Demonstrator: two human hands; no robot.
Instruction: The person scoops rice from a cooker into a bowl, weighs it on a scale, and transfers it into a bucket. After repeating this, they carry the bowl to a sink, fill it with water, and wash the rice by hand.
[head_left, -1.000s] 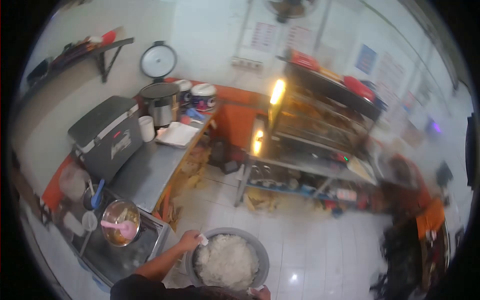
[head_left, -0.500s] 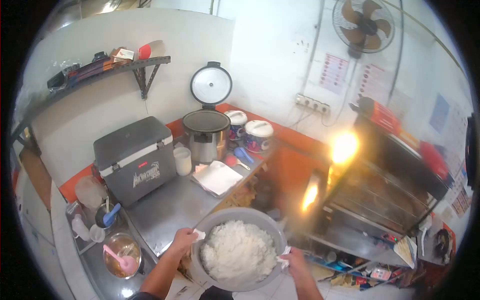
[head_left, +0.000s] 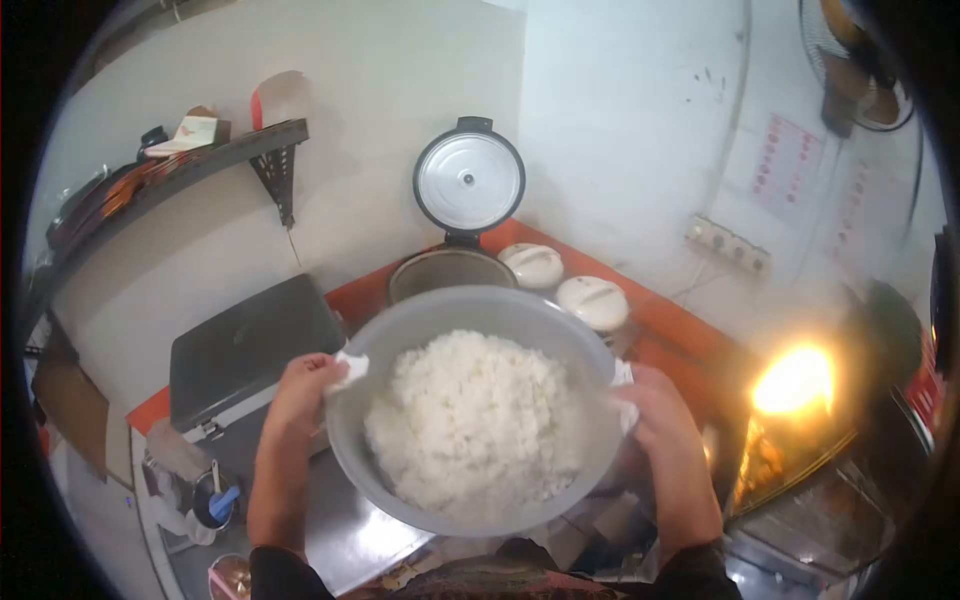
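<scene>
A large grey pot (head_left: 470, 308) heaped with cooked white rice (head_left: 480, 420) is held up in front of me. My left hand (head_left: 300, 395) is closed on its left rim, with a folded white cloth or paper (head_left: 350, 370) between fingers and metal. On the opposite rim, my right hand (head_left: 655, 405) grips through another white piece (head_left: 625, 400). Just beyond the pot stands a rice cooker (head_left: 450, 272), its round lid (head_left: 468, 180) raised; the pot hides most of its body.
Left of the cooker is a grey cool box (head_left: 250, 340) on the metal counter (head_left: 370, 530). Two white-lidded containers (head_left: 532, 265) stand to the cooker's right. A bright lamp (head_left: 795, 382) glows at the right. A loaded shelf (head_left: 200, 160) hangs on the wall.
The pot of rice has risen and come closer to the counter and the rice cooker, both hands still on its rim. The view has shifted, bringing the cooker nearer.
</scene>
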